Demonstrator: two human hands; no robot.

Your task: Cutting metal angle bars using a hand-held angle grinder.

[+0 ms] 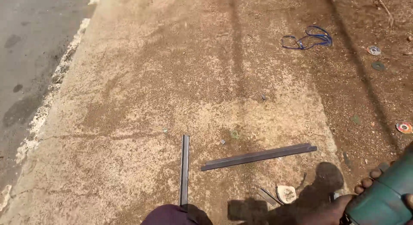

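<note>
My right hand (371,180) is at the bottom right, its fingers wrapped over the body of a green power tool (387,195). Part of another hand or wrist, likely my left hand (327,211), shows at the tool's front end by the bottom edge; its grip is hidden. A long dark metal bar (258,156) lies on the sandy ground left of the tool. A second bar (185,169) lies at roughly a right angle to it and runs toward my knee (172,215). Short metal offcuts (269,197) and a worn pale disc (286,193) lie just in front of the tool.
A blue cord (307,39) lies coiled at the far right. Several used round discs (374,50) (404,127) are scattered on the dirt at the right. A grey paved road (26,57) with a crumbled edge borders the left side.
</note>
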